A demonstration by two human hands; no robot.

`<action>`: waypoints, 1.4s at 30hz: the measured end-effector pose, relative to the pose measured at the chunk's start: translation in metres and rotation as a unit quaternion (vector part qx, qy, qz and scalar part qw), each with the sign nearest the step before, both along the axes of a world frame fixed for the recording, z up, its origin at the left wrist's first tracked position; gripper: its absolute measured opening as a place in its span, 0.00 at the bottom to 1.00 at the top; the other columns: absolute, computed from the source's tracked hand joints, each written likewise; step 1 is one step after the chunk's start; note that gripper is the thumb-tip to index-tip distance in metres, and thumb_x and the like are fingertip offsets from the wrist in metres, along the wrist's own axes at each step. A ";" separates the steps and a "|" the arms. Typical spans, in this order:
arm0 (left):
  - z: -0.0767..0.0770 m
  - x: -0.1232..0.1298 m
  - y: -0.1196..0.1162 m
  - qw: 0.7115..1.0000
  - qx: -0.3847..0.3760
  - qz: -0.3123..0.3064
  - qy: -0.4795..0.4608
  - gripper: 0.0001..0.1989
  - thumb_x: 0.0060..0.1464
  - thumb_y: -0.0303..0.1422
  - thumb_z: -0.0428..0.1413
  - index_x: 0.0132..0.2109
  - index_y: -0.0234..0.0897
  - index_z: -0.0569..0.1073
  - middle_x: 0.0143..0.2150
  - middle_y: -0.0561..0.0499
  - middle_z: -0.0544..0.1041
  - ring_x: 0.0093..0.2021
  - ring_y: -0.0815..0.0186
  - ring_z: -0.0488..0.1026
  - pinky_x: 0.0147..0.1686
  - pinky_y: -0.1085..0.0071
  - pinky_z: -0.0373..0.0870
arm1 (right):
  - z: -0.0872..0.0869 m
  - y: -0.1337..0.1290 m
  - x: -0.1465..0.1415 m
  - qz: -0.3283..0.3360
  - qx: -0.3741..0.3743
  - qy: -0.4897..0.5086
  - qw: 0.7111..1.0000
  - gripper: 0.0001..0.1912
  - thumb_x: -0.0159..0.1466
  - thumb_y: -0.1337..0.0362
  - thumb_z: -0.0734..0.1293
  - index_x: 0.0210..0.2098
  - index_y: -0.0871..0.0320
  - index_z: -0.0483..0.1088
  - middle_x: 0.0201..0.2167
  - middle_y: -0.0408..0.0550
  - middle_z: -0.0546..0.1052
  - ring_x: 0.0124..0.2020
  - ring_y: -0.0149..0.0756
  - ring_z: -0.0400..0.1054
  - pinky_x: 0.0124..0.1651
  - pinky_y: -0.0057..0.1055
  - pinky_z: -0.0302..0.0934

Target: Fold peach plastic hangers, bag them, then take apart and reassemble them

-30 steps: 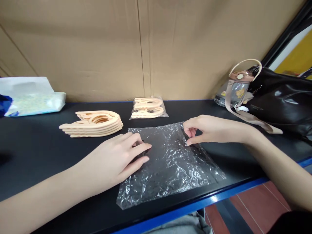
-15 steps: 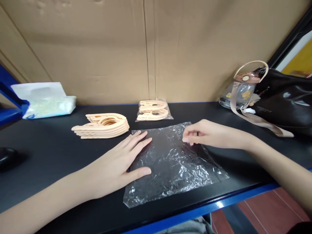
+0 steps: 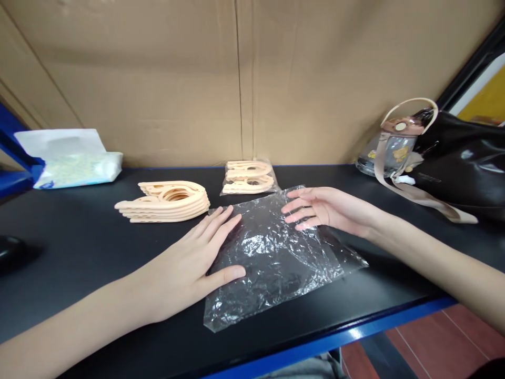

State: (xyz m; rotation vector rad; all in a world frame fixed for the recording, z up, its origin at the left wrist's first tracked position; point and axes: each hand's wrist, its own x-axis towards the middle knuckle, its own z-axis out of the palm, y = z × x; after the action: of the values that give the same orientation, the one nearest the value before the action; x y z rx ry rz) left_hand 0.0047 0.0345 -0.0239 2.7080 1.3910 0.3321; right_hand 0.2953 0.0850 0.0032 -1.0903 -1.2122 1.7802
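A clear plastic bag [image 3: 272,263] lies crinkled on the black table in front of me. Across its left edge my left hand [image 3: 197,263] rests flat, fingers stretched and thumb out. At the bag's upper right is my right hand [image 3: 321,211], palm turned inward, fingers spread and holding nothing; whether the fingertips touch the film I cannot tell. A stack of cream folding hangers [image 3: 165,204] sits just beyond my left fingertips. Behind the bag, more cream hangers [image 3: 248,176] lie inside a small clear bag.
A pack of tissues [image 3: 79,166] stands at the back left, and a black computer mouse [image 3: 11,251] is at the left edge. On the right are a clear water bottle [image 3: 398,150] with a strap and a black leather bag [image 3: 465,168]. Cardboard [image 3: 177,79] backs the table.
My right hand has opened from a pinch, its fingers now spread. The bag's upper right corner has shifted a little away and left. My left hand stays nearly where it was.
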 end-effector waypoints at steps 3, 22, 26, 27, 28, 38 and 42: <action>0.000 -0.001 0.002 1.000 0.000 -0.005 -0.006 0.39 0.63 0.58 0.41 0.72 0.39 0.52 0.75 0.49 0.49 0.73 0.56 0.46 0.69 0.54 0.50 | -0.002 -0.002 -0.002 0.046 0.005 0.013 0.999 0.15 0.62 0.74 0.59 0.47 0.65 0.70 0.38 0.57 0.82 0.38 0.38 0.79 0.42 0.32 0.75; -0.005 -0.004 0.003 1.000 0.004 -0.017 -0.016 0.38 0.64 0.57 0.41 0.72 0.40 0.50 0.75 0.49 0.49 0.73 0.54 0.47 0.69 0.54 0.52 | -0.012 0.000 -0.002 0.110 0.177 -0.082 0.975 0.14 0.61 0.53 0.72 0.38 0.57 0.81 0.44 0.50 0.83 0.47 0.35 0.77 0.56 0.33 0.66; -0.004 -0.003 0.003 1.000 0.002 -0.018 -0.013 0.38 0.64 0.57 0.41 0.72 0.40 0.50 0.75 0.49 0.49 0.73 0.54 0.47 0.69 0.54 0.52 | -0.009 -0.001 -0.005 0.070 0.097 -0.069 0.990 0.23 0.63 0.47 0.69 0.42 0.61 0.79 0.39 0.55 0.83 0.38 0.35 0.78 0.44 0.31 0.72; -0.004 -0.003 0.003 1.000 0.003 -0.017 -0.012 0.38 0.64 0.57 0.41 0.72 0.40 0.50 0.75 0.48 0.49 0.73 0.54 0.47 0.69 0.54 0.52 | -0.009 -0.001 -0.005 0.054 0.078 -0.076 0.993 0.21 0.63 0.49 0.69 0.40 0.63 0.79 0.36 0.55 0.83 0.35 0.34 0.78 0.40 0.30 0.73; -0.004 -0.003 0.003 1.000 0.003 -0.017 -0.012 0.38 0.64 0.57 0.41 0.72 0.39 0.51 0.75 0.48 0.49 0.73 0.54 0.47 0.69 0.54 0.52 | -0.009 -0.001 -0.005 0.039 0.067 -0.085 0.993 0.18 0.62 0.52 0.70 0.38 0.63 0.79 0.33 0.55 0.83 0.32 0.34 0.78 0.37 0.29 0.73; -0.005 -0.004 0.003 1.000 0.005 -0.026 -0.016 0.39 0.64 0.57 0.42 0.73 0.40 0.50 0.75 0.47 0.49 0.73 0.53 0.46 0.69 0.52 0.51 | -0.010 0.007 0.005 0.061 0.171 -0.044 0.982 0.09 0.62 0.64 0.65 0.35 0.60 0.78 0.34 0.51 0.82 0.36 0.36 0.77 0.43 0.35 0.72; -0.004 -0.003 0.003 0.999 0.004 -0.035 -0.024 0.37 0.64 0.56 0.42 0.73 0.45 0.49 0.74 0.49 0.49 0.73 0.51 0.46 0.68 0.50 0.52 | -0.015 0.010 0.006 0.204 0.402 -0.196 0.871 0.07 0.64 0.64 0.69 0.38 0.53 0.81 0.50 0.48 0.80 0.54 0.39 0.71 0.61 0.43 0.62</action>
State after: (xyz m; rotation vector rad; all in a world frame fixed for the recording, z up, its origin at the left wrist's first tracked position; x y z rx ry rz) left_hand 0.0014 0.0378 -0.0281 2.7273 1.2808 0.3956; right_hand 0.3013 0.0950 -0.0117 -0.7199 -2.2931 1.0957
